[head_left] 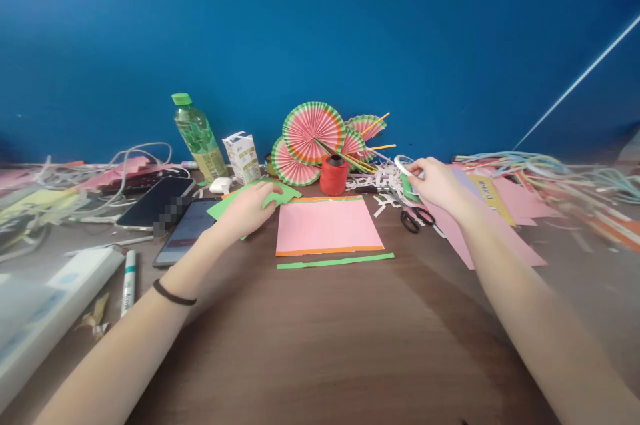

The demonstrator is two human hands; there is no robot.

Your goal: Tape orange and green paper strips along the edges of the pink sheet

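My left hand lies palm down on a green sheet of paper, its fingers resting on the surface and closing on nothing. Between my hands is a pink sheet with orange edging and a green band along its far side. A loose green paper strip lies just in front of it. At the right, my right hand pinches a white ring that looks like a roll of tape, partly hidden by the fingers. Black-handled scissors lie below that hand, their blades partly covered.
Behind the pink sheet stand a red thread spool and several pleated paper fans. A green-capped bottle, a small carton, phones and a marker are at left. Pink sheets and paper strips lie right.
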